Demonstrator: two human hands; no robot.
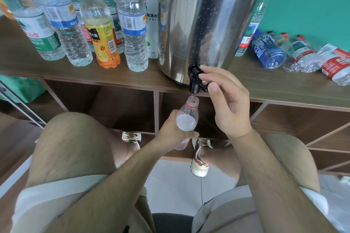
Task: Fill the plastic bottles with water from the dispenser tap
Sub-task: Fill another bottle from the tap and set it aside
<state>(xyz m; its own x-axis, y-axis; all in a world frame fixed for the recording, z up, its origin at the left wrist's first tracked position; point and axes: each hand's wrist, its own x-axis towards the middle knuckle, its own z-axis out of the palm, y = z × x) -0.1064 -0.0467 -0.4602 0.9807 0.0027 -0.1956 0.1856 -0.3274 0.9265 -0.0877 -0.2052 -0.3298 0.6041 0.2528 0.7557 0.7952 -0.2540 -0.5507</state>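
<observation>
Bottle (187,117) at frame centre, mouth under tap (196,79). Left hand (175,132) grips its body; right hand (225,100) pinches the tap lever. Thin, wet plastic likely crushes: hold mid-body, lightly.

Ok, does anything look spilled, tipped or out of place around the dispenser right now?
Right of the dispenser, several toppled bottles lie on the shelf, some crumpled, while the upright bottles on the left stand capped. No spill shows; the held bottle sits under the tap.
</observation>
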